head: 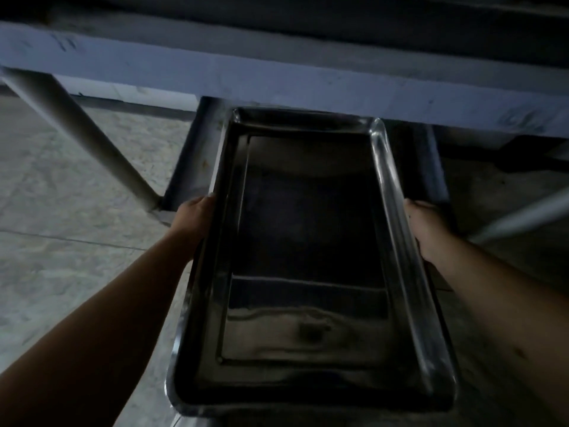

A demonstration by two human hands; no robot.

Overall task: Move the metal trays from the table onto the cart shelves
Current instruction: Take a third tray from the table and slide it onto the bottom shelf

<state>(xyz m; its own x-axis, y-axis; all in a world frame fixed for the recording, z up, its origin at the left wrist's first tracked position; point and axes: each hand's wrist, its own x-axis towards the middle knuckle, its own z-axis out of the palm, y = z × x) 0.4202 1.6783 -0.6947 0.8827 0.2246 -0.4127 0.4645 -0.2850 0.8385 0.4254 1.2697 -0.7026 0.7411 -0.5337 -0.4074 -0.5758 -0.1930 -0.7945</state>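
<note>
A long, shiny metal tray [397,211] fills the middle of the dim view, its short end pointing away from me. My left hand [194,217] grips its left rim and my right hand [423,224] grips its right rim, both about halfway along. The tray is empty and reflects dark shapes. Its far end sits just below a pale horizontal cart frame bar [277,78]. A dark lower shelf [191,155] shows past the tray's left side. Whether the tray rests on that shelf or hangs above it, I cannot tell.
A pale diagonal tube leg [80,134] runs from upper left down to a joint near my left hand. Another light tube [523,217] slants at the right. Grey concrete floor [61,241] lies at the left. The scene is very dark.
</note>
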